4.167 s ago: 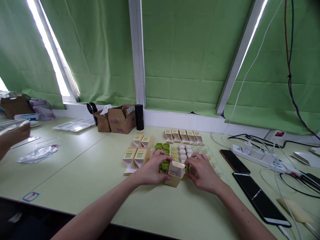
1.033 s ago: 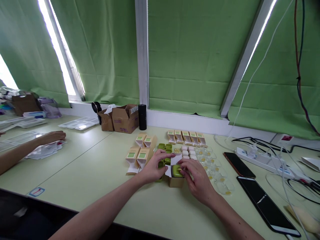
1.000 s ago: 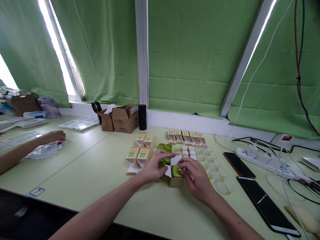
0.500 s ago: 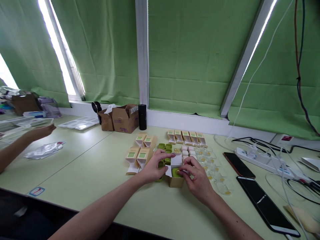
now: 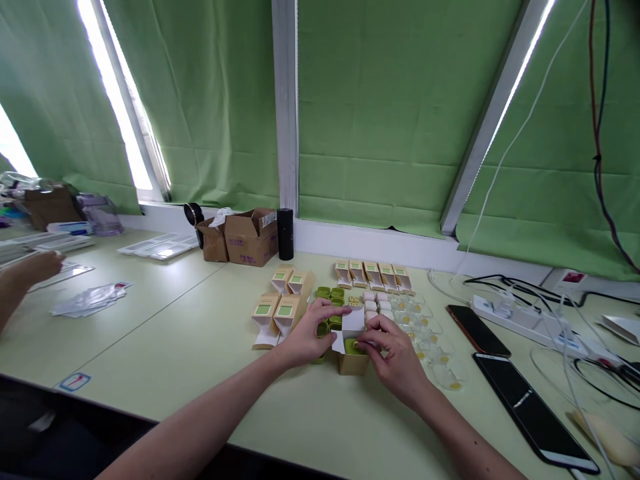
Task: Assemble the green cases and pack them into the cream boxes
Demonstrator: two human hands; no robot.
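In front of me a small open cardboard box (image 5: 353,365) stands on the table with its white flaps up. A green square container (image 5: 353,346) sits inside it. The fingers of my left hand (image 5: 313,331) curve around the box's left and rear flaps, steadying it. My right hand (image 5: 395,350) has thumb and forefinger pinched together at the container's right edge; what lies between them is too small to make out. Green cups (image 5: 324,293) stand just behind the box, partly hidden by my left hand. White-pink blocks (image 5: 384,305) and small yellow pieces (image 5: 353,301) lie beyond.
Several cartons with green labels (image 5: 285,311) stand left, with another row (image 5: 371,275) behind. Clear plastic pieces (image 5: 443,357) lie right. Farther right are two phones (image 5: 533,407) and a power strip (image 5: 530,327) with cables. At far left, a co-worker's hand (image 5: 43,267) is near plastic packets (image 5: 93,300).
My right fingertips have moved only slightly at the green container, and my left hand holds its place. The co-worker's hand has drawn back to the left, and a clear tray beneath it has shifted.
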